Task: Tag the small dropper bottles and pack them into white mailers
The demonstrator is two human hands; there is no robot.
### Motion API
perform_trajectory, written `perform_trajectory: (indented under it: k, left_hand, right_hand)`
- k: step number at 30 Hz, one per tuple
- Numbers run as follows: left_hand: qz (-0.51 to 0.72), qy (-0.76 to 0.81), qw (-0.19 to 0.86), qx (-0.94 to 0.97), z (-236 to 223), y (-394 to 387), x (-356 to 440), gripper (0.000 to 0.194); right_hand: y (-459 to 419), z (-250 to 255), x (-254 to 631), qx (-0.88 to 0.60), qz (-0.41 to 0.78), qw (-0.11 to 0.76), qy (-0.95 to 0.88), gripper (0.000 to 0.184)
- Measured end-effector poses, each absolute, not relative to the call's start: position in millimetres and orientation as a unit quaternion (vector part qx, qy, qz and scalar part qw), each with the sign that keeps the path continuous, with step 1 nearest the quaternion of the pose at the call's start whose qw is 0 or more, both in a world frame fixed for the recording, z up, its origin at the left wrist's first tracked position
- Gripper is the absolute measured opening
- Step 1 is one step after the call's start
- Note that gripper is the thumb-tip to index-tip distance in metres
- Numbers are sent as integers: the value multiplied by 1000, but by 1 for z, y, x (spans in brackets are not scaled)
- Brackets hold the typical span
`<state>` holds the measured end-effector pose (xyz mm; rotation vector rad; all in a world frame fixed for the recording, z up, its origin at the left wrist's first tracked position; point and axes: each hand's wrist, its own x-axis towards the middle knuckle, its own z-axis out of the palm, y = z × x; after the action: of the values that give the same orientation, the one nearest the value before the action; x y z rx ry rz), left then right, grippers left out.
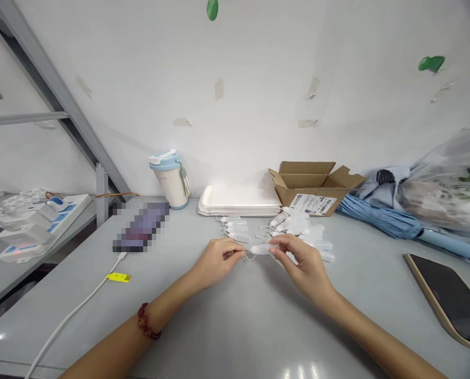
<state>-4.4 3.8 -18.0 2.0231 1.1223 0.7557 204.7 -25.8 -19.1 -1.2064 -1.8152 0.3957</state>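
My right hand [303, 266] pinches a small translucent white plastic tube [260, 249] with a narrow tip, held level above the table. My left hand [218, 261] is closed at the tube's tip end, thumb and forefinger pressed together on the thin white cord [250, 257] that loops from it. Just behind my left hand lie several similar tubes [237, 228] in a neat row. A looser heap of such tubes [298, 223] spreads behind and beside my right hand, which partly covers it.
Behind stand a stack of white padded envelopes [240, 201], an opened cardboard box [309, 181] and a tumbler [169, 179]. A blue folded umbrella [385, 216] and a phone [451, 300] lie right. Left are a pixelated device [142, 227], its white cable [77, 310] and a power strip [49, 231].
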Motion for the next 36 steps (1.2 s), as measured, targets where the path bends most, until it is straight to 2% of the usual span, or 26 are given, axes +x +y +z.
perform_trajectory:
  k: [7, 23, 36]
  left_hand:
    - [262, 424, 325, 804, -25, 4, -4, 27]
    - [242, 395, 339, 819, -26, -8, 0, 25]
    - [246, 360, 335, 835, -30, -9, 1, 24]
  right_hand:
    - [-26, -20, 203, -447, 124, 444, -766, 17]
    - [-29, -24, 202, -397, 141, 428, -800, 18]
    - [-31, -25, 199, -368, 164, 451, -797, 16]
